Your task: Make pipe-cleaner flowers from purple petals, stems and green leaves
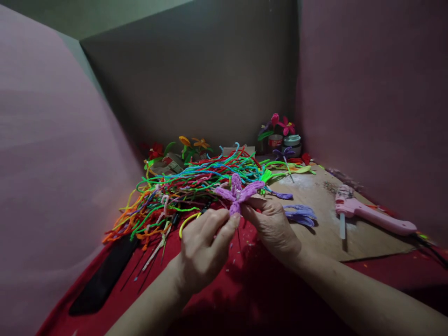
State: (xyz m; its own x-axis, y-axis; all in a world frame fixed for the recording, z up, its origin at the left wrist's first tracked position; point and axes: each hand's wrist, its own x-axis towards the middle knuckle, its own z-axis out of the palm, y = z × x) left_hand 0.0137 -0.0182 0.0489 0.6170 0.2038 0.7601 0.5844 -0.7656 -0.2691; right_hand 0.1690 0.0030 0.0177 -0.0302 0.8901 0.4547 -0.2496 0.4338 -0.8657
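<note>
A purple pipe-cleaner flower with several fuzzy petals is held up over the red cloth, its face toward me. My left hand pinches it at the lower petal, fingers curled. From the right, my right hand grips the flower close to its centre with thumb and forefinger. A thin dark stem shows below the flower between both hands. Whitish material, perhaps glue, sits at the flower's centre. Just behind my left hand, the yellow loop handle of a tool, likely scissors, is partly hidden.
A heap of coloured pipe cleaners spreads behind my hands. On the cardboard at right lie a pink glue gun and purple pipe-cleaner pieces. A black flat object lies left. Finished flowers stand at the back, near pink walls.
</note>
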